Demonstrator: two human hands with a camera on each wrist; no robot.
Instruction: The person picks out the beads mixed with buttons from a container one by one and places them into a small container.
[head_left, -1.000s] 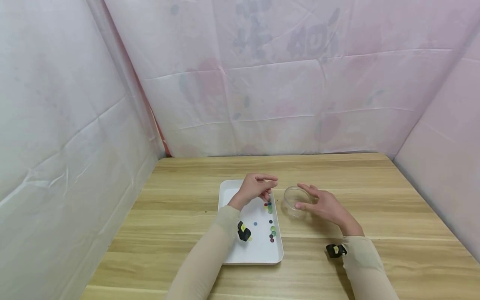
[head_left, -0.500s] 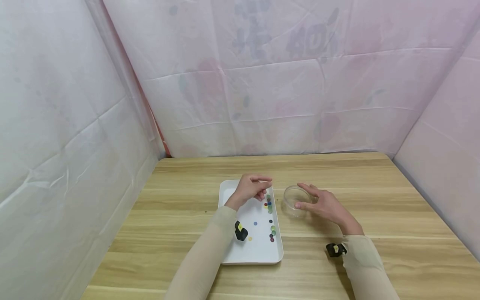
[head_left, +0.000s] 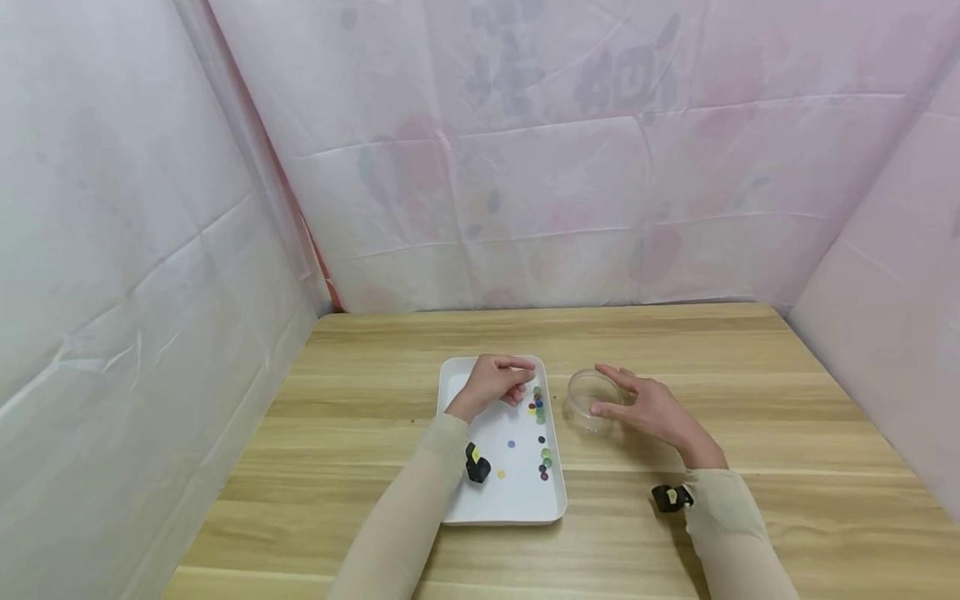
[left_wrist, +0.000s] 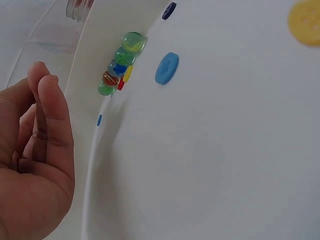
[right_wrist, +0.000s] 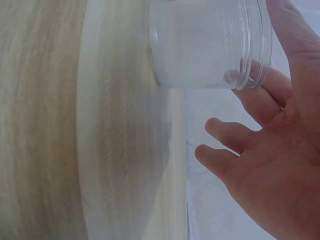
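My left hand [head_left: 492,381] hangs over the far end of the white tray [head_left: 457,500]. Its fingers are curled in loosely, and I see nothing between them, so this grip holds nothing. In the left wrist view my thumb and curled fingers [left_wrist: 47,110] sit just beside the tray wall.

Right next to my left hand, against the tray's right wall, is a little row of glass marbles [head_left: 537,400] with some flat buttons mixed in. From the wrist they look green, blue and red [left_wrist: 119,62]. A blue button [left_wrist: 166,68] lies close to them on the tray floor. A yellow button [left_wrist: 305,22] lies farther off. More small beads [head_left: 544,463] lie lower down along the same wall.

My right hand [head_left: 654,410] is on the worktop [head_left: 750,400], to the right of the tray. It touches a clear round jar [head_left: 588,402] that stands just beside the tray. My thumb and first finger lie along the rim of the jar. My other fingers [right_wrist: 225,145] are spread out and loose, not wrapped around it. I see nothing inside the jar [right_wrist: 210,42].
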